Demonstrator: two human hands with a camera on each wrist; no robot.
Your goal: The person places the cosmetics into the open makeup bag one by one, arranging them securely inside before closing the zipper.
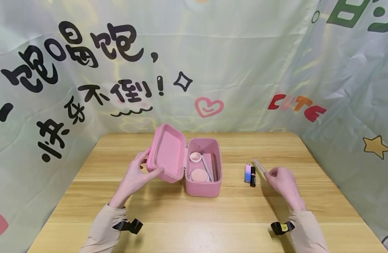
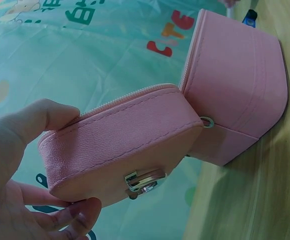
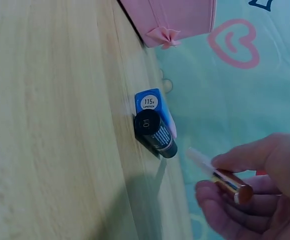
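My left hand (image 1: 135, 179) grips the raised lid (image 1: 170, 151) of a pink zip cosmetic case at its outer end, thumb on the rim and fingers underneath. In the left wrist view, a metal clasp (image 2: 146, 181) shows on the lid. The case body (image 1: 202, 190) stands upright on the table, its lid swung left. To the right, my right hand (image 1: 284, 182) pinches a slim cosmetic stick (image 1: 259, 165), pale and translucent at one end, copper-coloured at the other (image 3: 232, 185). Near it are a blue-and-pink lipstick tube (image 1: 247, 173) and a black cosmetic tube (image 1: 252, 176), side by side.
Inside the case lie a small pink round jar (image 1: 195, 157), a round pink compact (image 1: 199, 175), a pale stick (image 1: 207, 167) and a brownish stick (image 1: 214, 167). The wooden table (image 1: 212, 225) backs onto a printed cloth (image 1: 241, 70).
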